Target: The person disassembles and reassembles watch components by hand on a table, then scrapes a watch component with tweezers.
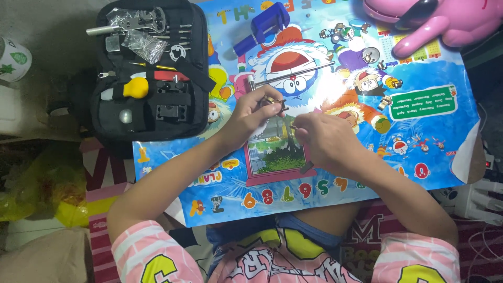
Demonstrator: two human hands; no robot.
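My left hand (252,116) pinches a small dark metal part, likely a watch piece (276,102), above the middle of a colourful cartoon poster (419,136). My right hand (324,137) sits just right of it and holds a thin pointed tool (292,126) whose tip aims at the part. A second dark tool end (307,167) pokes out below my right palm. The two hands almost touch. My fingers hide most of the small part.
An open black tool case (149,68) with a yellow-handled tool (135,88) lies at the left. A blue plastic holder (264,27), a long metal rod (293,75) and several small watch parts (367,52) lie on the poster. A pink toy (445,21) sits top right.
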